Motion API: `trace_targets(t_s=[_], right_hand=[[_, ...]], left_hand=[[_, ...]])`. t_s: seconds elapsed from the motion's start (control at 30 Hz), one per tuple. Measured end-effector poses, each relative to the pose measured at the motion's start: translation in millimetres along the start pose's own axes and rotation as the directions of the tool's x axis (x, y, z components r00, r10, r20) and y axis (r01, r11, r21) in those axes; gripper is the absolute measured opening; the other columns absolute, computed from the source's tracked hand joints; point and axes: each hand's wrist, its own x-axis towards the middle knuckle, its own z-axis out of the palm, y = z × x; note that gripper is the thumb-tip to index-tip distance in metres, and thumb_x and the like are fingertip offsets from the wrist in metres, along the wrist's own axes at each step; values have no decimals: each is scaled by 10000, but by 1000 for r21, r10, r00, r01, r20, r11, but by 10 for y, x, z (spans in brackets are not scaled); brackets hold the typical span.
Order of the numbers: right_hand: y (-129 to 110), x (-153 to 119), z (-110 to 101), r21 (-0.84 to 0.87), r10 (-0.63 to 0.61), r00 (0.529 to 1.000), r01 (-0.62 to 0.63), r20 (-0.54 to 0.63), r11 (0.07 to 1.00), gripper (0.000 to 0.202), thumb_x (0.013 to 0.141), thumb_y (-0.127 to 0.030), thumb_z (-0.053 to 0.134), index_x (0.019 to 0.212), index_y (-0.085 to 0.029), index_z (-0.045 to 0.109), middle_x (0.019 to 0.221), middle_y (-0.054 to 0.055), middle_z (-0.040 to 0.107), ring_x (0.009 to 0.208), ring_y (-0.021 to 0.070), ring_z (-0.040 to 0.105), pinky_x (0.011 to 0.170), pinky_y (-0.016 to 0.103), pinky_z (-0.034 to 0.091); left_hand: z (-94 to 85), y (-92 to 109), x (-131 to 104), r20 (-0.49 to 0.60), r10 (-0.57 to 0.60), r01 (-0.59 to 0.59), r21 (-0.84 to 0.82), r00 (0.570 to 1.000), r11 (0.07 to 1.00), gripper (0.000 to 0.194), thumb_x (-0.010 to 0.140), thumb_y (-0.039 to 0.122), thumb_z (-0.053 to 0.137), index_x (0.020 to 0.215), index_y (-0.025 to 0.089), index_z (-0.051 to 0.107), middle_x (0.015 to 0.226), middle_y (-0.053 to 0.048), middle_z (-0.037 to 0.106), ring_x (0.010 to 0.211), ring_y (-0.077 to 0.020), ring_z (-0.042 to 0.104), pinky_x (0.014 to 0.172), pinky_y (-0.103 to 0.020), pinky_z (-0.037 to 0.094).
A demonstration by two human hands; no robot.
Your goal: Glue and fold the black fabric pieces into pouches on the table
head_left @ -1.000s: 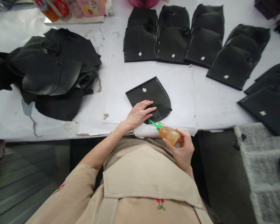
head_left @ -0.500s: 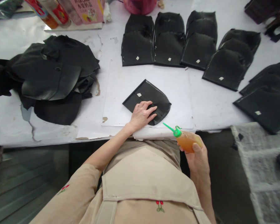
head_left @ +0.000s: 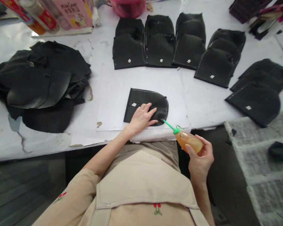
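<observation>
A black leather-like piece (head_left: 141, 96) with one rounded end and a small pale sticker lies flat on a white sheet (head_left: 108, 122) at the table's front. On top of it rests my left hand (head_left: 142, 117), palm down with its fingers spread. My right hand (head_left: 201, 153) is wrapped around a glue bottle (head_left: 189, 140) filled with orange-yellow liquid. The bottle's green nozzle (head_left: 169, 125) slants up and left, its tip at the lower edge of the piece's rounded end. Whether any liquid comes out is too small to tell.
Overlapping black pieces (head_left: 129, 50) stand in several stacks along the back and right. A loose heap of black pieces (head_left: 40, 78) fills the left. Behind are a pink box (head_left: 74, 14), bottles (head_left: 41, 15) and a pink container (head_left: 128, 8). Grey padded fabric (head_left: 257, 157) lies at lower right.
The black piece has turned under my left hand, its straight edge now facing left. My right hand has brought the bottle's nozzle up to the piece's edge. The whole view has shifted slightly.
</observation>
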Motion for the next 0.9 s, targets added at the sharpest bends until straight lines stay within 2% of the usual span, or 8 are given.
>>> trace_targets(t_s=[0.1, 0.3, 0.53, 0.67, 0.77, 0.9], right_hand=[[12, -50, 12, -98, -100, 995, 102, 29, 990, 589, 673, -380, 903, 1164, -205, 628, 1106, 71, 672, 963, 245, 699, 861, 422, 601], [64, -42, 51, -243, -240, 965, 260, 107, 935, 601, 691, -406, 898, 1195, -210, 638, 1102, 63, 633, 958, 235, 680, 798, 375, 607], [31, -67, 52, -405, -414, 896, 443, 163, 800, 567, 733, -413, 879, 1210, -224, 639, 1077, 81, 647, 974, 259, 656, 789, 398, 588], [8, -82, 20, -447, -446, 876, 478, 182, 756, 568, 751, -397, 870, 1236, -228, 627, 1098, 89, 646, 982, 262, 656, 829, 417, 582], [12, -80, 26, -461, -461, 869, 487, 178, 742, 573, 753, -396, 870, 1240, -219, 625, 1091, 87, 649, 972, 252, 658, 792, 388, 580], [7, -83, 47, -467, -434, 885, 458, 165, 756, 563, 752, -440, 863, 1210, -202, 636, 1069, 84, 653, 942, 238, 657, 736, 353, 574]], left_hand=[[35, 81, 34, -3, -18, 18, 16, 1000, 1000, 553, 913, 447, 674, 1354, 119, 613, 1417, -242, 530, 1241, -375, 539, 1022, -500, 478], [22, 116, 37, 11, -32, 32, 12, 999, 999, 570, 912, 436, 677, 1364, 98, 601, 1424, -252, 523, 1248, -388, 535, 1028, -500, 471], [48, 93, 21, -17, -34, 34, 7, 999, 999, 609, 871, 488, 722, 1360, 146, 601, 1422, -223, 533, 1248, -368, 538, 1033, -493, 474], [54, 98, 25, -17, -32, 32, 27, 999, 999, 664, 837, 526, 749, 1365, 152, 598, 1421, -218, 536, 1237, -365, 544, 1024, -477, 477], [45, 127, 31, 0, -43, 43, 57, 999, 997, 688, 853, 539, 724, 1381, 121, 587, 1428, -240, 524, 1241, -380, 534, 1007, -476, 480], [39, 147, 34, 8, -55, 54, 70, 998, 996, 679, 868, 533, 709, 1389, 117, 584, 1430, -242, 520, 1249, -376, 528, 1009, -468, 476]])
